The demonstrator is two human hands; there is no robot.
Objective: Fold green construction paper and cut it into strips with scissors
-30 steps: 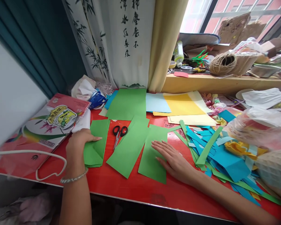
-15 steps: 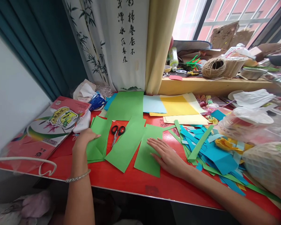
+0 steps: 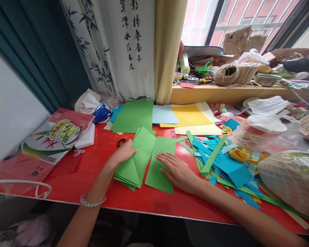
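My left hand (image 3: 125, 152) grips the left edge of a stack of green paper sheets (image 3: 130, 173), its thumb on top. This stack overlaps another green sheet (image 3: 145, 144). Under my right hand (image 3: 176, 169), which lies flat with its fingers stretched out, is a separate green paper sheet (image 3: 158, 178). Just behind my left hand one black handle loop of the scissors (image 3: 121, 142) shows; the rest of them is hidden by the hand and paper.
Large green paper (image 3: 134, 116), light blue paper (image 3: 163, 115) and yellow paper (image 3: 190, 115) lie along the back of the red table (image 3: 87, 178). Blue and green offcuts (image 3: 229, 168) are heaped at right, beside a netted bundle (image 3: 290, 181). A packaged paper pad (image 3: 46, 147) sits left.
My left hand has moved right with the stack of green paper sheets, bringing it over the neighbouring sheet and covering most of the scissors. My right hand stays on its sheet.
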